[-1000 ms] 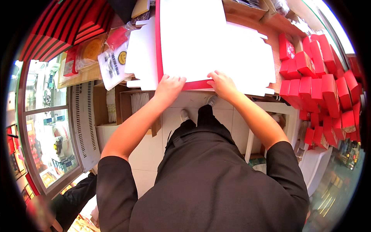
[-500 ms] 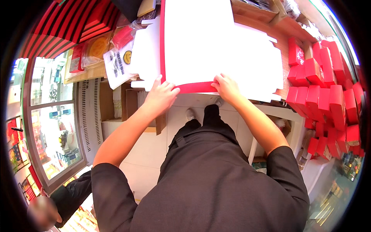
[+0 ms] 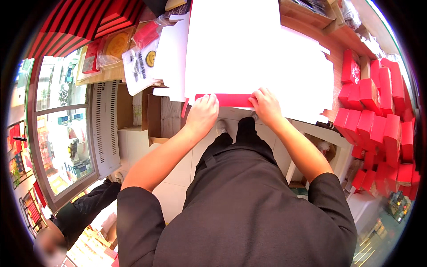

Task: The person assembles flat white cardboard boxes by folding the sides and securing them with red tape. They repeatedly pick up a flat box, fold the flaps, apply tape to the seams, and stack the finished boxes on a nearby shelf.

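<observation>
A large white cardboard box blank (image 3: pixel 233 49) lies at the table's near edge, on top of other white blanks (image 3: pixel 307 75). Along its near side a red flap (image 3: pixel 233 100) is folded upward. My left hand (image 3: pixel 203 115) pinches this flap toward its left end, thumb and fingers closed on it. The flap's right end is between the closed fingers of my right hand (image 3: pixel 267 108). A narrow red strip (image 3: pixel 184 108) sticks out at the blank's near left corner, just left of my left hand.
Many small red boxes (image 3: pixel 369 127) are stacked at the right. Printed plastic bags (image 3: pixel 140 66) lie at the left beside a glass display case (image 3: pixel 64 129). Open cardboard cartons (image 3: pixel 162 118) sit below the table. Another person's dark sleeve (image 3: pixel 89 202) shows at the lower left.
My left hand has shifted right along the red flap, from the corner inward. The flap now stands more upright. The red strip along the blank's left side has dropped out of sight for most of its length.
</observation>
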The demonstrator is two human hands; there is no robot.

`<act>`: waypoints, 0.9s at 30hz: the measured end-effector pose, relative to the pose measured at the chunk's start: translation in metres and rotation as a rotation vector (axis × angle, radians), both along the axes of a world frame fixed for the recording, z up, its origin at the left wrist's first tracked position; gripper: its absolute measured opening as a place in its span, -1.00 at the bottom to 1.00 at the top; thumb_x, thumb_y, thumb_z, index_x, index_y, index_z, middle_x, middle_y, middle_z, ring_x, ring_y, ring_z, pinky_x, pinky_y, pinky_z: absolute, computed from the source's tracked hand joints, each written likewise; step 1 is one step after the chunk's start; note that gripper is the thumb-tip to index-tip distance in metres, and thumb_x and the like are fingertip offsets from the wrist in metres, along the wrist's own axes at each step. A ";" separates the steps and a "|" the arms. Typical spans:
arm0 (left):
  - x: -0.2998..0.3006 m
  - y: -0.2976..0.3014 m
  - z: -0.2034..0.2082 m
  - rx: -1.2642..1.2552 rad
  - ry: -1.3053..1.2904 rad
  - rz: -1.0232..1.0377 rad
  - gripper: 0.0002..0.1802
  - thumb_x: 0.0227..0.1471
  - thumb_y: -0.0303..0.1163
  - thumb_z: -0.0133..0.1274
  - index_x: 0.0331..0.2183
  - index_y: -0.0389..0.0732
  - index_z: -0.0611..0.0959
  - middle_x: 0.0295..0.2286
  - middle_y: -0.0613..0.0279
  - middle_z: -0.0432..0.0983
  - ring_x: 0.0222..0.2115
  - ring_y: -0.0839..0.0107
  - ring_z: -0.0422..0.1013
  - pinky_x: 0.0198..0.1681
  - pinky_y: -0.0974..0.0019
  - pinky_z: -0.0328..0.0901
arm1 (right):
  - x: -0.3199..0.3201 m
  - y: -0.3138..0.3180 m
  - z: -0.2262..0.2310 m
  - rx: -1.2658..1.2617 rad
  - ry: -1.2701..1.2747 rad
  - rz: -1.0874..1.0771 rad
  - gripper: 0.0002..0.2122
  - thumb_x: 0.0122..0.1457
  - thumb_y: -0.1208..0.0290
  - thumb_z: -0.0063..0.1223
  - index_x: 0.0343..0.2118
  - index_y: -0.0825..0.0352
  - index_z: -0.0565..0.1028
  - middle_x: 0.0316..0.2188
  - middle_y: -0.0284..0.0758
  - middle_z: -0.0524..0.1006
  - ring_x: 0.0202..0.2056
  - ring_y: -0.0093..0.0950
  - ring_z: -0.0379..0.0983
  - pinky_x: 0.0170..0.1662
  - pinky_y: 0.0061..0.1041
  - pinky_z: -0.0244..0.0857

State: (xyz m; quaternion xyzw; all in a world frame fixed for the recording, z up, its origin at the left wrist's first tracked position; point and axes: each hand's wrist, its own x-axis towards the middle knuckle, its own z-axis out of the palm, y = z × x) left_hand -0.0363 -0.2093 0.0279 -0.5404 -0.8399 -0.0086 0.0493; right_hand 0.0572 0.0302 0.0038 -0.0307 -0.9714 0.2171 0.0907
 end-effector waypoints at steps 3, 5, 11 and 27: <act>-0.009 0.006 -0.015 0.036 -0.014 0.011 -0.71 -0.23 -0.38 0.19 -0.39 -0.24 0.49 -0.36 0.16 0.41 -0.29 0.29 0.39 -0.27 0.28 0.36 | 0.001 -0.005 0.003 0.021 -0.004 0.045 -0.80 0.02 0.38 0.20 -0.35 0.36 0.49 -0.32 -0.25 0.45 -0.22 -0.28 0.39 -0.13 -0.35 0.32; -0.016 0.008 -0.015 0.029 -0.069 -0.023 -0.72 -0.24 -0.40 0.20 -0.41 -0.23 0.48 -0.36 0.16 0.40 -0.30 0.28 0.40 -0.28 0.29 0.38 | 0.002 -0.012 0.004 0.045 0.073 0.127 -0.75 -0.01 0.37 0.21 -0.29 0.37 0.50 -0.27 -0.24 0.45 -0.18 -0.29 0.38 -0.08 -0.37 0.31; -0.025 0.001 -0.013 0.021 -0.116 -0.104 -0.76 -0.23 -0.46 0.16 -0.41 -0.24 0.48 -0.37 0.15 0.40 -0.30 0.28 0.40 -0.32 0.34 0.43 | -0.007 -0.026 0.008 0.028 0.054 0.231 -0.71 -0.08 0.37 0.24 -0.28 0.36 0.50 -0.23 -0.26 0.44 -0.17 -0.31 0.37 -0.09 -0.36 0.31; -0.020 0.019 -0.029 0.177 -0.148 -0.075 -0.85 -0.06 -0.42 0.09 -0.41 -0.26 0.49 -0.44 0.11 0.40 -0.33 0.21 0.40 -0.28 0.21 0.37 | -0.028 -0.048 0.009 0.213 -0.080 0.359 -0.86 -0.04 0.45 0.03 -0.40 0.36 0.46 -0.35 -0.23 0.43 -0.23 -0.36 0.39 -0.16 -0.48 0.34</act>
